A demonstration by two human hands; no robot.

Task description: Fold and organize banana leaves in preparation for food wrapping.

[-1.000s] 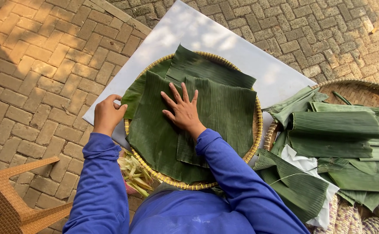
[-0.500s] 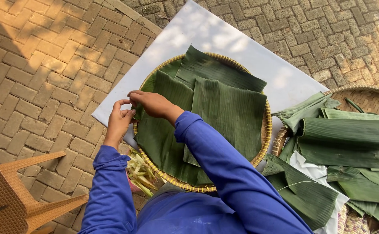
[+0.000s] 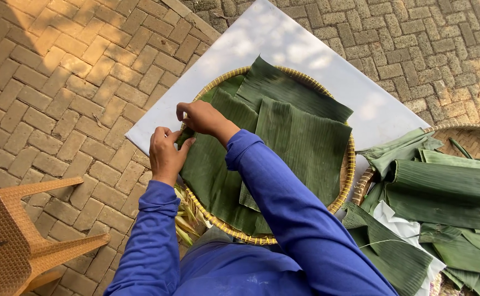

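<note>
A round woven bamboo tray (image 3: 343,187) rests on a white board (image 3: 283,44) and is lined with overlapping green banana leaves (image 3: 294,137). My left hand (image 3: 166,155) and my right hand (image 3: 200,117) meet at the tray's left rim. Both pinch the edge of a banana leaf there. My right arm in a blue sleeve reaches across the leaves.
A second woven tray (image 3: 473,140) at the right holds a pile of folded and rolled banana leaves (image 3: 442,192). A tan wicker stool (image 3: 15,235) stands at the lower left. Pale leaf strips (image 3: 188,219) lie below the tray. Brick paving surrounds everything.
My right hand lifted off the middle of the leaves and moved left to the tray's rim, joining my left hand on the leaf edge.
</note>
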